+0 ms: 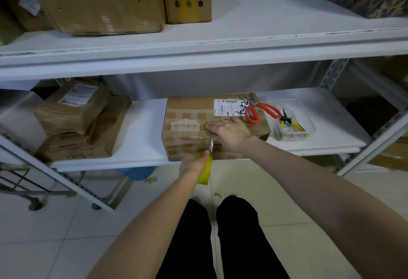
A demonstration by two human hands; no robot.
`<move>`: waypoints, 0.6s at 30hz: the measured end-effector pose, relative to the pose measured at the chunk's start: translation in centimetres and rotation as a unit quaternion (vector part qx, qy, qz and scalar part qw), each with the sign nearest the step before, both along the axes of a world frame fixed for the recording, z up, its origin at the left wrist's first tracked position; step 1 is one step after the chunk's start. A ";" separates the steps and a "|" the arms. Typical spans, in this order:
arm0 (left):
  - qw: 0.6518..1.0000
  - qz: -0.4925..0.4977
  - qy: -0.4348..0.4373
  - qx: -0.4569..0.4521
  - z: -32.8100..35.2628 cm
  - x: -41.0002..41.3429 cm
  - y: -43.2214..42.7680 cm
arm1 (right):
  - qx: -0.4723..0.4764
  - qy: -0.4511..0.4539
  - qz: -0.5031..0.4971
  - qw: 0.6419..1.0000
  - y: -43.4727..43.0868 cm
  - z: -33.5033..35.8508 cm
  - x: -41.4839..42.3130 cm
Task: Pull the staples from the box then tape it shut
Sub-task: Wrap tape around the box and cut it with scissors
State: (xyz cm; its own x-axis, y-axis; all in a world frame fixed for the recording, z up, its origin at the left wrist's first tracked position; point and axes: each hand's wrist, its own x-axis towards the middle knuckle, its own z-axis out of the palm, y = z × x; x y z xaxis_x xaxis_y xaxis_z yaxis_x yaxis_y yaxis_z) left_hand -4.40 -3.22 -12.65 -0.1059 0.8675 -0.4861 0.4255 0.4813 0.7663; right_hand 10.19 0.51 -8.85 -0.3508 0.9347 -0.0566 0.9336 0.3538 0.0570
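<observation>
A brown cardboard box (187,113) with a white label lies on the lower white shelf (141,128). My right hand (229,132) lies flat on the box top, fingers straight, pressing it down. My left hand (194,164) grips a yellow tape dispenser (205,172) at the box's front edge, and a strip of clear tape (203,140) runs from it up over the front face. Red-handled scissors (258,110) rest on the box's right end.
A clear plastic tray (309,127) holding yellow-handled pliers (291,123) sits right of the box. Stacked parcels (75,120) stand at the left of the shelf. The upper shelf (242,42) overhangs and carries large boxes (99,0). A blue basket (136,171) sits on the floor below.
</observation>
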 end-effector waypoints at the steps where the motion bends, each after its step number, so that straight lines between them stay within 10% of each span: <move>1: 1.000 -0.001 0.003 -0.003 -0.2 0.0 0.1 | -0.004 0.002 0.001 1.000 0.0 0.0 0.0; 7: 0.999 0.009 -0.046 -0.008 -0.9 0.2 1.5 | -0.074 0.008 -0.009 0.997 0.6 1.8 0.1; 18: 0.996 0.041 -0.043 0.069 -1.5 -0.4 2.2 | 0.127 -0.060 -0.002 0.990 1.2 0.0 -2.9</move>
State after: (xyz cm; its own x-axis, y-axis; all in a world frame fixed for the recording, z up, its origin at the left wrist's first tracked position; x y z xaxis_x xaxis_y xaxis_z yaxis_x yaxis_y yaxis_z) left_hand -4.78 -0.97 -14.17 -0.1415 0.9171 -0.3726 0.3194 0.3986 0.8597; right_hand 7.31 1.73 -8.86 -0.3520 0.9256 0.1395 0.9163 0.3102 0.2534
